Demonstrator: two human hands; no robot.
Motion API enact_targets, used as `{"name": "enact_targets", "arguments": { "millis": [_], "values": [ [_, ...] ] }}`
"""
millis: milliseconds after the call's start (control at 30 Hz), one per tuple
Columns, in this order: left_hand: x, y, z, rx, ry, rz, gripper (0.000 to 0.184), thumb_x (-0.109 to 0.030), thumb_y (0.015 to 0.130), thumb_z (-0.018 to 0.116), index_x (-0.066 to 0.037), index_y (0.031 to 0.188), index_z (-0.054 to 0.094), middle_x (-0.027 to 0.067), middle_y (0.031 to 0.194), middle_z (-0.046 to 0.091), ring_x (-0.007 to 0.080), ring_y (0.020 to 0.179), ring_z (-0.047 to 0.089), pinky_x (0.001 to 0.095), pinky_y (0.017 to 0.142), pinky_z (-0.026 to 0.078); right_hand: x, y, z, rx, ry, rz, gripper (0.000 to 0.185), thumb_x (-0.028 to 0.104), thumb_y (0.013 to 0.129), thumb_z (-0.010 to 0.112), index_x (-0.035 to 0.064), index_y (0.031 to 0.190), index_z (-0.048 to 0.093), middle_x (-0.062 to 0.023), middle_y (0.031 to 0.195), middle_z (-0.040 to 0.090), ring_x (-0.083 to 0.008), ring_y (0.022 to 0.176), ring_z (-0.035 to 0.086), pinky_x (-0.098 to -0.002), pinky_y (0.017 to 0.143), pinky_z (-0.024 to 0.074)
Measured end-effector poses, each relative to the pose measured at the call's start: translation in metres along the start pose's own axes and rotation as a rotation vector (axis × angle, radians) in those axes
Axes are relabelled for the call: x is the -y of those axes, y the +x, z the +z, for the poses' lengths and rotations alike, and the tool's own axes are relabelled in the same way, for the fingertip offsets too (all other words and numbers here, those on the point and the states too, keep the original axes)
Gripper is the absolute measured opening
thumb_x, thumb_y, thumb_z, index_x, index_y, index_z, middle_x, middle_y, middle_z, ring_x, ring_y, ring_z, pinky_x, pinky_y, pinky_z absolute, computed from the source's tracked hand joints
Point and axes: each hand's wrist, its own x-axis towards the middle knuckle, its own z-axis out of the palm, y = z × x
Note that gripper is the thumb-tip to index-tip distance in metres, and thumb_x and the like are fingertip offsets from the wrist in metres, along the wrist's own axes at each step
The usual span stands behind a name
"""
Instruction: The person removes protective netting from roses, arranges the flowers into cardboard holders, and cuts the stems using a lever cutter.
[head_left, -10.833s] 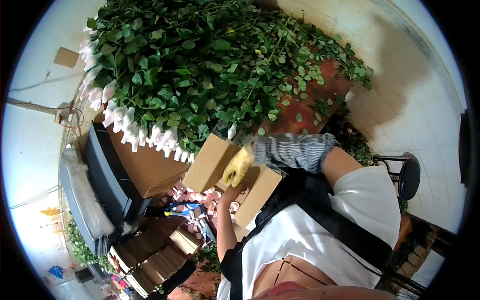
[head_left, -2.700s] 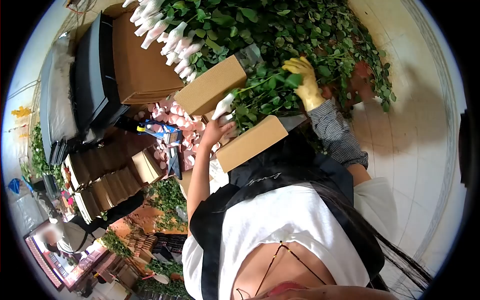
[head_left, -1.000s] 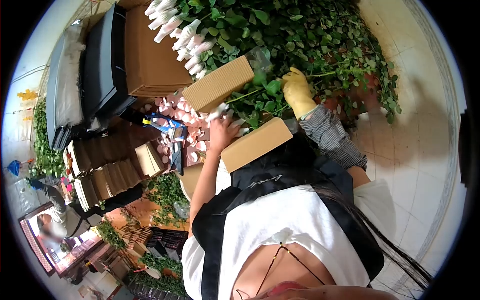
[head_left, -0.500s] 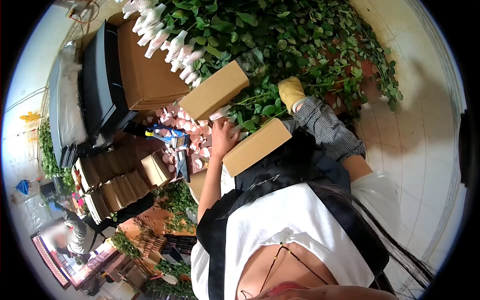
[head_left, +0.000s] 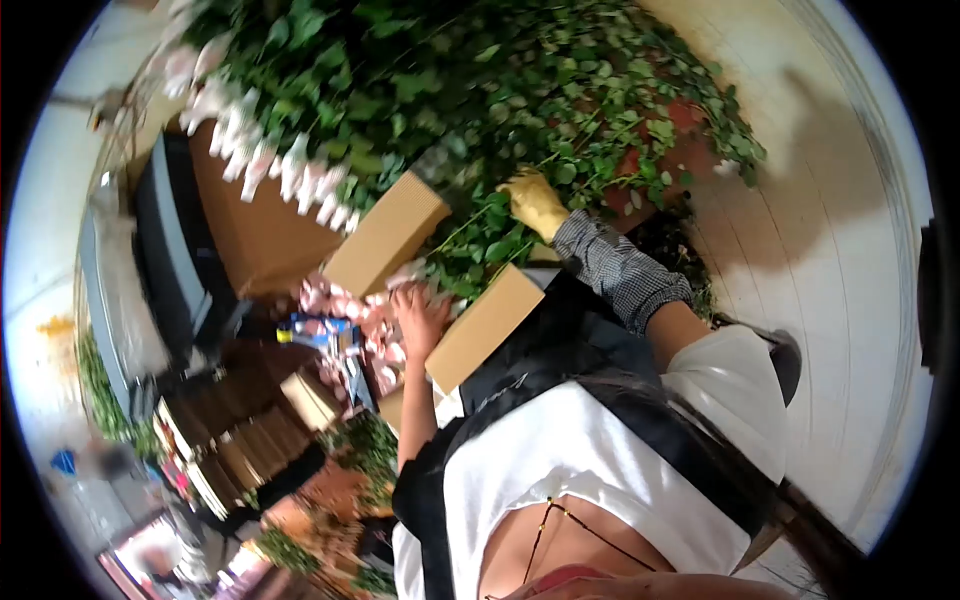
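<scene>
A large heap [head_left: 410, 85] of net-capped roses lies unwrapped; the open cardboard wrap [head_left: 388, 232] already cradles a leafy bunch [head_left: 478, 243]. The gloved right hand [head_left: 537, 204] is beside it, grip unclear; the bare left hand [head_left: 420, 318] spreads its fingers at one end.

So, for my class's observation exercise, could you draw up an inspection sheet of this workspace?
Surface: reddish, mostly hidden by leaves.
Job's things: leafy stems between two cardboard panels; white-sleeved flower heads in the larger pile.
Clutter: pink pieces and a blue item near the panels.
Hands: left hand, bare, near the panels' left ends; right hand, yellow-gloved, among stems; grips unclear.
Cables: too blurred to tell.
Surroundings: cardboard stack, pale tiles.
</scene>
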Motion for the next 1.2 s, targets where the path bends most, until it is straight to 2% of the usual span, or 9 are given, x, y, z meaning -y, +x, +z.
{"name": "enact_targets", "arguments": {
  "millis": [33, 300, 467, 533, 600, 700, 800, 867, 1200],
  "values": [
    [-0.001, -0.001, -0.001, -0.01, -0.002, 0.003, 0.057, -0.024, 0.072, 0.085, -0.004, 0.12, 0.06, 0.0223, 0.123, 0.05, 0.0448, 0.117, 0.048, 0.0555, 0.099, 0.041, -0.014, 0.005, 0.032, -0.251, 0.571, -0.087, 0.035, 0.002, 0.084, 0.063, 0.0121, 0.117, 0.067, -0.0058, 0.115, 0.066, -0.0209, 0.117, 0.055, -0.04, 0.121, 0.0284],
    [-0.003, 0.006, -0.005, 0.098, 0.111, -0.07, 0.058, -0.035, 0.073, 0.084, -0.011, 0.122, 0.065, 0.0191, 0.129, 0.053, 0.043, 0.118, 0.048, 0.054, 0.1, 0.04, -0.029, 0.004, 0.07, -0.389, 0.707, -0.196, 0.032, 0.006, 0.087, 0.066, 0.0097, 0.119, 0.066, -0.0066, 0.11, 0.065, -0.0237, 0.111, 0.058, -0.0419, 0.122, 0.0279],
    [0.005, 0.0, -0.001, 0.117, 0.082, -0.021, 0.067, -0.046, 0.076, 0.081, -0.015, 0.131, 0.061, 0.0199, 0.136, 0.051, 0.0431, 0.122, 0.048, 0.0548, 0.103, 0.038, -0.006, -0.009, 0.014, -0.424, -0.049, -0.006, 0.036, 0.017, 0.085, 0.068, 0.0089, 0.12, 0.067, -0.0073, 0.11, 0.067, -0.0248, 0.111, 0.059, -0.0414, 0.119, 0.0299],
    [0.008, -0.001, 0.005, 0.106, 0.19, 0.009, 0.067, -0.049, 0.078, 0.078, -0.017, 0.134, 0.06, 0.0197, 0.137, 0.05, 0.0432, 0.127, 0.045, 0.0563, 0.104, 0.036, -0.033, 0.003, 0.061, -0.342, 0.411, -0.086, 0.034, 0.017, 0.092, 0.063, 0.0086, 0.125, 0.063, -0.006, 0.119, 0.064, -0.0218, 0.118, 0.057, -0.0414, 0.122, 0.0263],
    [0.012, -0.002, 0.012, 0.146, 0.217, -0.039, 0.067, -0.052, 0.081, 0.074, -0.019, 0.137, 0.057, 0.0189, 0.138, 0.048, 0.043, 0.131, 0.042, 0.0571, 0.106, 0.034, -0.077, 0.026, 0.142, -0.119, 1.87, -0.054, 0.032, 0.018, 0.099, 0.057, 0.0084, 0.13, 0.059, -0.0048, 0.129, 0.061, -0.0188, 0.124, 0.054, -0.0413, 0.125, 0.0228],
    [0.008, -0.002, 0.009, 0.154, 0.201, -0.061, 0.067, -0.051, 0.082, 0.073, -0.019, 0.138, 0.057, 0.0194, 0.137, 0.048, 0.0428, 0.13, 0.042, 0.0576, 0.107, 0.034, -0.07, 0.016, 0.114, -0.215, 0.968, -0.27, 0.034, 0.019, 0.099, 0.058, 0.0077, 0.131, 0.058, -0.0045, 0.128, 0.061, -0.0201, 0.121, 0.055, -0.0419, 0.123, 0.0251],
    [0.005, -0.003, 0.007, 0.137, 0.18, -0.078, 0.063, -0.048, 0.081, 0.075, -0.017, 0.134, 0.06, 0.0203, 0.134, 0.05, 0.0428, 0.126, 0.045, 0.0558, 0.106, 0.036, -0.033, 0.005, 0.073, -0.437, 1.578, -0.256, 0.029, 0.017, 0.093, 0.061, 0.0112, 0.121, 0.064, -0.0051, 0.123, 0.063, -0.0221, 0.117, 0.057, -0.0431, 0.12, 0.0285],
    [0.006, -0.002, 0.008, 0.119, 0.137, -0.067, 0.06, -0.045, 0.081, 0.076, -0.016, 0.132, 0.062, 0.0206, 0.132, 0.05, 0.0428, 0.124, 0.046, 0.0545, 0.105, 0.037, -0.019, -0.002, 0.034, -0.306, -0.232, -0.172, 0.023, 0.014, 0.087, 0.062, 0.0142, 0.109, 0.069, -0.0064, 0.116, 0.065, -0.023, 0.114, 0.058, -0.0437, 0.117, 0.0314],
    [0.005, -0.002, 0.01, 0.047, 0.104, -0.01, 0.056, -0.038, 0.08, 0.079, -0.016, 0.129, 0.063, 0.0227, 0.129, 0.052, 0.0443, 0.124, 0.047, 0.0561, 0.104, 0.038, 0.019, 0.002, -0.049, -0.775, 0.105, -0.306, 0.04, 0.005, 0.076, 0.074, 0.013, 0.114, 0.065, -0.0003, 0.123, 0.064, -0.0215, 0.125, 0.055, -0.0426, 0.119, 0.0318]
  ]
}}
